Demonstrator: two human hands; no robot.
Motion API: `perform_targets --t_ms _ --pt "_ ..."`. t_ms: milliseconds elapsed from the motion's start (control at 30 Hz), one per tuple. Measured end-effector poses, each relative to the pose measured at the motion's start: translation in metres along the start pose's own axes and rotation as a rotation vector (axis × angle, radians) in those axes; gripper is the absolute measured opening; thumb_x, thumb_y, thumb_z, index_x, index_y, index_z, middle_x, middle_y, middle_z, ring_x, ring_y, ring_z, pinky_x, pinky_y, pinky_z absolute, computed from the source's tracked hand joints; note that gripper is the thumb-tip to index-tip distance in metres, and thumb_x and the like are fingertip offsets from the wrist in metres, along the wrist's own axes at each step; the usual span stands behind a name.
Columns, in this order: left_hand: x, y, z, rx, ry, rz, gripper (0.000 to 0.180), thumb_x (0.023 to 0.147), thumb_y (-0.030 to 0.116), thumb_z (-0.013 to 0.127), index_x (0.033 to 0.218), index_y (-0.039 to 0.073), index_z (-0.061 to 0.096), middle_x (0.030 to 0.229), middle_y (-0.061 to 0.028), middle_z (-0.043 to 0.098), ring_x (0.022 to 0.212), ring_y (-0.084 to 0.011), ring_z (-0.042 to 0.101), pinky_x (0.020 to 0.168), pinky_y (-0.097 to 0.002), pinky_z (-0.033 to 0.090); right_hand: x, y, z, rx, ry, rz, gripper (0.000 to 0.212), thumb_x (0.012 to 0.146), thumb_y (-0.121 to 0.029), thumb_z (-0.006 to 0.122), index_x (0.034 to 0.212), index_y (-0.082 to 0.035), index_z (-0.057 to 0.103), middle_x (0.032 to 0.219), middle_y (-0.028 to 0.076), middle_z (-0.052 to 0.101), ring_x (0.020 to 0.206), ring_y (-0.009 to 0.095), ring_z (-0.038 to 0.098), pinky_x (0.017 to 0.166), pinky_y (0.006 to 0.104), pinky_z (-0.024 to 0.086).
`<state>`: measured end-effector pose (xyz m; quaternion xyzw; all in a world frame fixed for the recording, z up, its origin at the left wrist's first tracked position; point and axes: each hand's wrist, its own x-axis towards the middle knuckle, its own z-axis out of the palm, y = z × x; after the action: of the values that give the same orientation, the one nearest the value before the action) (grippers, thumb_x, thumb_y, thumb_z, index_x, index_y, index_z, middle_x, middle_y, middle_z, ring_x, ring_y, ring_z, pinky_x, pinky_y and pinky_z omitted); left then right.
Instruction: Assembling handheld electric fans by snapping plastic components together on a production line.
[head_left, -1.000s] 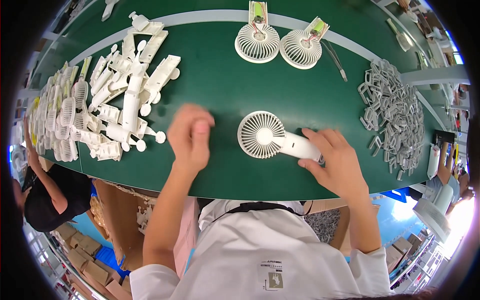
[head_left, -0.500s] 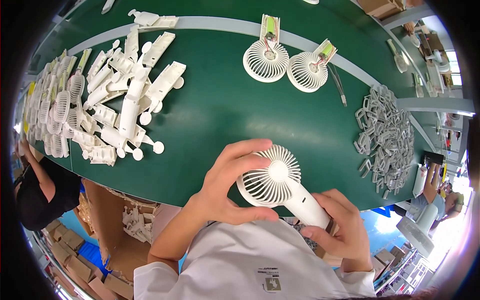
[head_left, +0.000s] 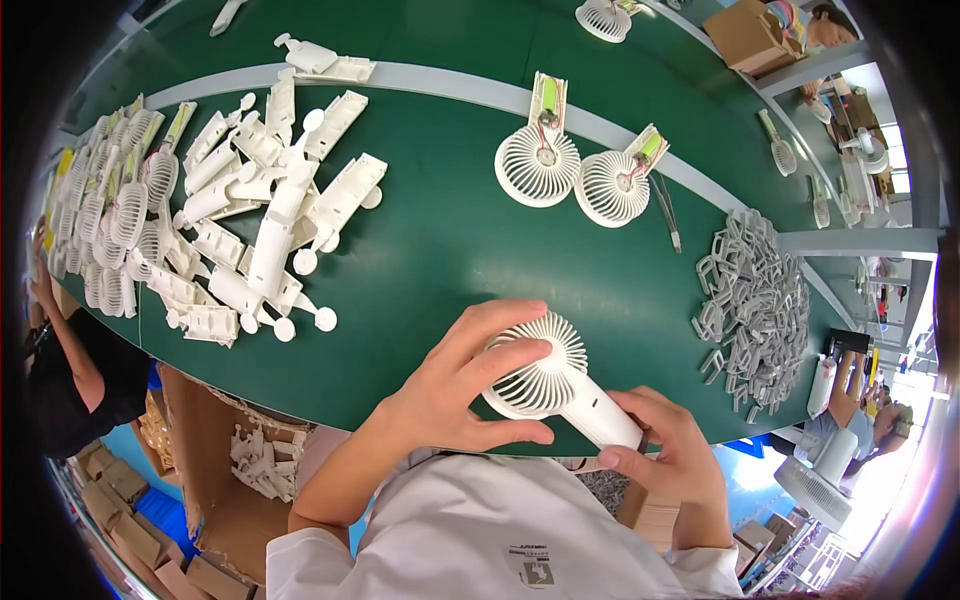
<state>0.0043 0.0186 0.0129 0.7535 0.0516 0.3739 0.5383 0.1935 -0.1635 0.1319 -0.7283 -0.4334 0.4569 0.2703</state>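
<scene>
I hold a small white hand fan (head_left: 556, 385) over the near edge of the green table (head_left: 440, 240). My left hand (head_left: 455, 390) cups the round ribbed head of the fan, fingers spread across its face and rim. My right hand (head_left: 668, 460) grips the fan's white handle from below. Both hands are close to my chest, above my white shirt.
A heap of white plastic fan shells and handle parts (head_left: 240, 230) lies at the left. Two open fan halves with green batteries (head_left: 580, 170) lie at the back centre. A pile of grey clips (head_left: 755, 305) lies at the right. Another person (head_left: 60, 370) sits at the far left.
The fan has come off the table toward my chest. My left hand moved from the table surface onto the fan's head; my right hand kept its hold on the handle.
</scene>
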Motion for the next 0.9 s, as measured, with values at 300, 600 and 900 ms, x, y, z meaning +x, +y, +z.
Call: perform_targets --t_ms 300,600,900 --pt "0.018 -0.010 -0.016 0.083 -0.069 0.123 0.064 0.074 0.020 0.092 0.129 0.004 0.062 0.144 -0.0197 0.055 0.130 -0.0450 0.056 0.104 -0.0523 0.051 0.014 0.031 0.007 0.664 -0.274 0.383 0.033 0.104 -0.017 0.060 0.128 0.006 0.061 0.107 0.014 0.072 0.086 0.020 0.076 0.070 0.0325 0.064" --pt "0.059 -0.007 -0.058 0.505 0.013 0.067 0.064 0.075 0.032 0.091 0.124 0.002 0.064 0.133 -0.0202 0.060 0.123 -0.0422 0.060 0.101 -0.0513 0.051 0.191 0.092 -0.190 0.548 0.530 0.153 0.044 0.104 -0.040 0.058 0.113 0.002 0.064 0.088 0.014 0.074 0.043 0.009 0.049 0.037 0.0247 0.039" --pt "0.208 -0.073 -0.081 0.835 -0.207 0.103 0.048 0.079 0.015 0.085 0.121 0.005 0.065 0.134 -0.0169 0.061 0.130 -0.0396 0.055 0.109 -0.0478 0.045 0.193 0.067 -0.247 0.061 1.007 -0.138 0.044 0.102 -0.024 0.063 0.140 -0.001 0.057 0.124 0.010 0.067 0.088 0.018 0.073 0.066 0.0296 0.058"
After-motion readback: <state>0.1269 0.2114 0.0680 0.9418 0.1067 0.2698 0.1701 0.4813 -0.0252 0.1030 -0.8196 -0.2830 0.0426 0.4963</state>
